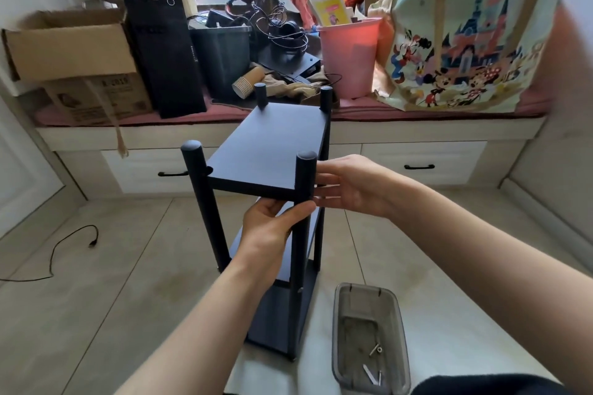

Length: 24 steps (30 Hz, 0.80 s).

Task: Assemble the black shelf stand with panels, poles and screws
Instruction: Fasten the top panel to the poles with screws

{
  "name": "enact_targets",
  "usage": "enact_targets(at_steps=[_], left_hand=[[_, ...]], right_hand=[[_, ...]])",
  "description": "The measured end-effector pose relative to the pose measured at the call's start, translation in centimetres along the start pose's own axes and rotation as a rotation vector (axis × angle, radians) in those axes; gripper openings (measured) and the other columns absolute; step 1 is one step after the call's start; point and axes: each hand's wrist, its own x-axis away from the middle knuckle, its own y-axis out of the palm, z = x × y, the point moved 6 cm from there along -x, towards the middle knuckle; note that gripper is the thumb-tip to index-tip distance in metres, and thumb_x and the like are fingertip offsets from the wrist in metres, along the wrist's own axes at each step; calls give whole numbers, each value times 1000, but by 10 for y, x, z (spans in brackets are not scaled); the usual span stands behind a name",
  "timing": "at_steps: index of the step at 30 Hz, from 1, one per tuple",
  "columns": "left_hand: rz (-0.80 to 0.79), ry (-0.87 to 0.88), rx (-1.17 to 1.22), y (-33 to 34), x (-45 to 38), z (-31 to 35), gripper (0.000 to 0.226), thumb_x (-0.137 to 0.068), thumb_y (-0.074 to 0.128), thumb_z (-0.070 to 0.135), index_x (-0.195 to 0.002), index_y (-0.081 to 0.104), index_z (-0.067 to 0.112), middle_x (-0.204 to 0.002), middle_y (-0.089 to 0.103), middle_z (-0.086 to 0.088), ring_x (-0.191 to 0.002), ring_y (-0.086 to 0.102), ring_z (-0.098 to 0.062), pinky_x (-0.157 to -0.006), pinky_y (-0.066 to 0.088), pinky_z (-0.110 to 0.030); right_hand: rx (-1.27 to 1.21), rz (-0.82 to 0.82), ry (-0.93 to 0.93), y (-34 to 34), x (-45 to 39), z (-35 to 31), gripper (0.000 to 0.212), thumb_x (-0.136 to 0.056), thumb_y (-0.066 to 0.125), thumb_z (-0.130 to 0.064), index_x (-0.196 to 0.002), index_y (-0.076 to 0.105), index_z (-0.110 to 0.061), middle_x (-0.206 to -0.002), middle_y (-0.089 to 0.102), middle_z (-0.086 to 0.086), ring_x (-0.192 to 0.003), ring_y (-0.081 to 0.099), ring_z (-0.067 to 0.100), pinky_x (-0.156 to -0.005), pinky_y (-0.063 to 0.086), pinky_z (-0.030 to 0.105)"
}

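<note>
Top panel [272, 144] is being fixed to the near right pole [305, 176]: left hand [272, 234] grips that pole, right hand [349, 186] touches it, fingers straight. Next, likely a screw [374, 349] from the tray [340, 305].

Plenty of open tiled floor [134, 266] left of the shelf stand [272, 176], only a black cable [64, 244] lying there. Right side is tighter: a clear plastic tray [369, 340] with a few screws sits near the stand's foot. Behind, the window bench [417, 131] is packed with boxes, a pink bin [349, 58] and a big tote bag [465, 35], so no reaching through there. Top panel itself is bare between the four pole tips.
</note>
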Motion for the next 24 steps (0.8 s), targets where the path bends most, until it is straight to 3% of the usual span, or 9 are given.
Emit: enact_targets(at_steps=[5,8,12,18,21,24], left_hand=[[43,-10,-17,5,-2,-4,37,-83,74,1,-119,69,9,-114,75,-2,-111,70,-22,-108,48,-44],[59,3,-38,9,-7,-5,37,-80,79,9,-116,72,12,-113,76,-1,-111,69,-20,-110,46,-45],[89,14,-19,14,-12,-6,56,-60,86,28,-113,73,14,-113,76,0,-114,68,-22,-112,43,-46],[83,13,2,16,-17,-10,49,-60,82,26,-107,72,16,-109,76,0,-111,69,-22,-110,45,-45],[40,7,84,17,-16,-10,41,-63,76,20,-103,71,14,-102,77,-1,-107,71,-20,-102,50,-35],[1,0,111,20,-16,-9,33,-66,72,19,-99,70,15,-94,77,3,-102,72,-16,-89,52,-25]], right_hand=[[47,-10,6,-13,9,4,31,-96,62,-23,-118,68,-3,-109,74,13,-103,71,28,-98,53,43],[41,23,15,-31,15,11,27,-96,62,-18,-119,65,-3,-107,75,13,-101,72,27,-94,55,41],[56,64,62,-59,14,35,21,-95,62,-13,-114,65,-4,-105,75,14,-102,71,30,-92,56,41],[239,35,260,-93,-8,110,22,-96,62,-12,-115,64,-1,-107,74,15,-98,72,26,-88,58,37],[376,20,389,-103,-24,158,22,-96,61,-12,-113,64,2,-97,72,14,-87,70,23,-88,56,38],[477,4,503,-109,-39,207,22,-96,59,-10,-113,62,5,-92,70,14,-77,67,22,-79,58,36]])
